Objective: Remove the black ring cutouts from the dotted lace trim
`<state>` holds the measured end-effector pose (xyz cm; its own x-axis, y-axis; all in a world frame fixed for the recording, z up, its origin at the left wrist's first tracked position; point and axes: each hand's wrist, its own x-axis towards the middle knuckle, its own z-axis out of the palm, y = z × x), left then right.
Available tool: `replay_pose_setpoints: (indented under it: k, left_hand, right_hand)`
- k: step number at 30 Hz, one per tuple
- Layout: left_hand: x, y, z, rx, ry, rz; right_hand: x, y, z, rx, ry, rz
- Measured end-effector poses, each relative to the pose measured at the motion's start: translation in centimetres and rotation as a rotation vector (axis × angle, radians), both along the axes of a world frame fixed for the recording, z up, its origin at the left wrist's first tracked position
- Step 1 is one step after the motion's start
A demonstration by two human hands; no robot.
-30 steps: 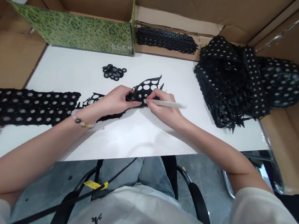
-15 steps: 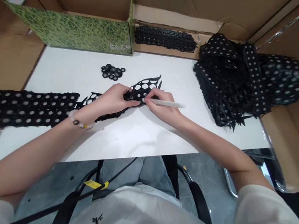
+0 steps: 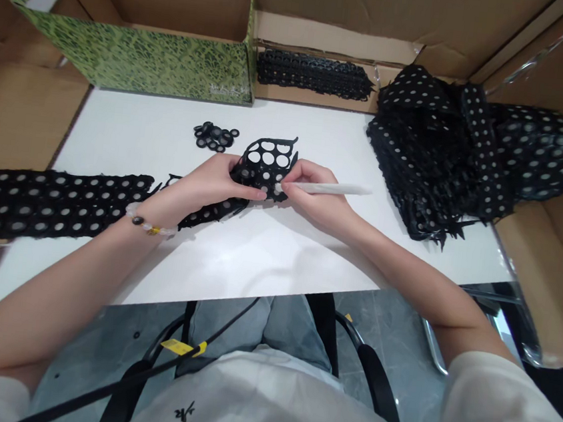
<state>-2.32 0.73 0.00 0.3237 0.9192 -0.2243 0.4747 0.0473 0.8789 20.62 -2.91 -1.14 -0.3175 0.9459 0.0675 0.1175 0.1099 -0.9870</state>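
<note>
Lace strip (image 3: 45,205) left, lace pile (image 3: 432,161) right

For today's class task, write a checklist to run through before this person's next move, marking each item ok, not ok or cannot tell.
Left hand grips the black perforated strip: ok.
Right hand holds the white pen-shaped tool: ok.
Tool's tip touches the strip: cannot tell, fingers hide it.
Strip joins the long black strip on the white table: cannot tell.
Small black rings sit apart from both hands: ok.
</note>
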Motion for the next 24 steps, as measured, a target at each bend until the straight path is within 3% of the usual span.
replay_pose_setpoints:
  k: [3, 9, 17, 24]
  left_hand:
    - [0.2, -0.3, 0.0, -0.035, -0.016, 0.014]
    - [0.3, -0.7, 0.0, 0.061, 0.004, 0.048]
    - [0.7, -0.9, -0.5, 0.071, 0.013, 0.038]
    - [1.0, -1.2, -0.9, 0.038, -0.063, 0.054]
  right_hand:
    - [-0.1, -0.3, -0.3, 0.022, -0.012, 0.015]
    - [-0.1, -0.3, -1.0, 0.046, -0.068, -0.016]
    - [-0.6, -0.6, -0.4, 0.093, -0.165, -0.039]
    - [-0.9, -0.4, -1.7, 0.130, -0.195, -0.051]
